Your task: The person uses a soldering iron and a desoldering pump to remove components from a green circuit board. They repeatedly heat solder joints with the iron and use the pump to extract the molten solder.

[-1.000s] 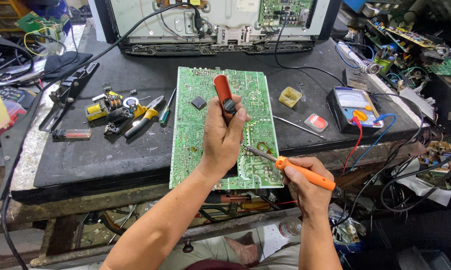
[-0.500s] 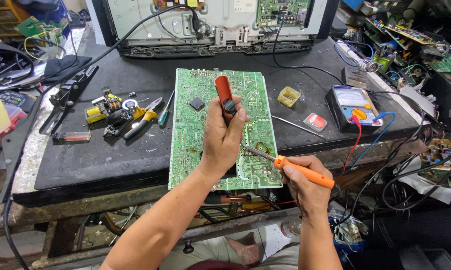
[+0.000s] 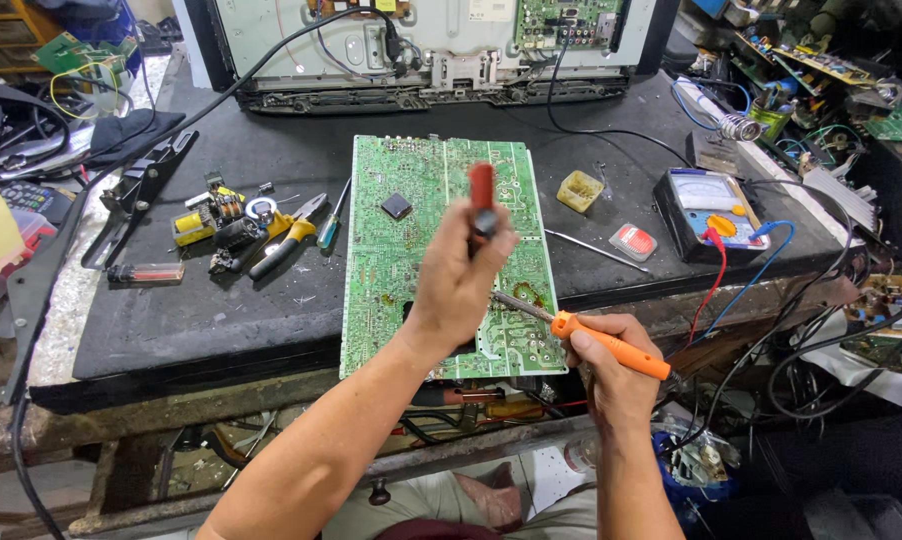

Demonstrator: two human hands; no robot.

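One green board (image 3: 431, 250) lay at the surface's (image 3: 221, 320) centre. The left hand (image 3: 458, 280) gripped one red-handled tool (image 3: 482, 195) above it; the right hand (image 3: 611, 365), at four o'clock, clasped one orange iron (image 3: 596, 340).

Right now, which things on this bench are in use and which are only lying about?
In use:
- green circuit board
- orange-handled soldering iron, in the right hand
- red-tipped tool, in the left hand

Lying about:
- multimeter
- pliers
- green-handled screwdriver
- small yellow box
- lighter
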